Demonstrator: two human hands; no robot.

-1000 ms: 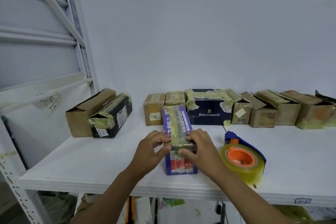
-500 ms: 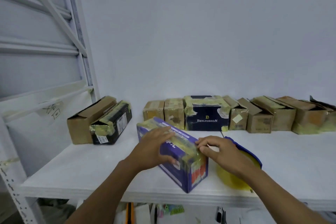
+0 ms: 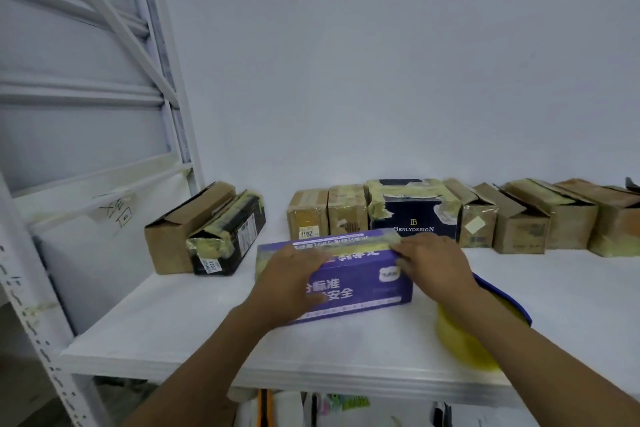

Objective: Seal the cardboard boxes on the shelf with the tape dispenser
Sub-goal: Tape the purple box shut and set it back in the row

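A purple box (image 3: 360, 284) with white lettering and yellowish tape along its top lies lengthwise across the white shelf (image 3: 173, 333), near the front edge. My left hand (image 3: 294, 282) lies over its left half, fingers spread on the front face and top. My right hand (image 3: 431, 263) holds the box's right end, fingers over the taped top edge. The tape dispenser (image 3: 485, 326), blue with a yellow tape roll, lies on the shelf to the right, partly hidden under my right forearm.
A row of taped cardboard boxes (image 3: 519, 218) and a dark navy box (image 3: 412, 211) stands along the back wall. Two more boxes (image 3: 204, 229) lie at the back left beside the white rack upright (image 3: 162, 62). Items show below the shelf.
The purple box has been turned from pointing away from me to lying crosswise, its long printed side now facing me. Both hands moved with it; the right forearm now covers much of the dispenser.
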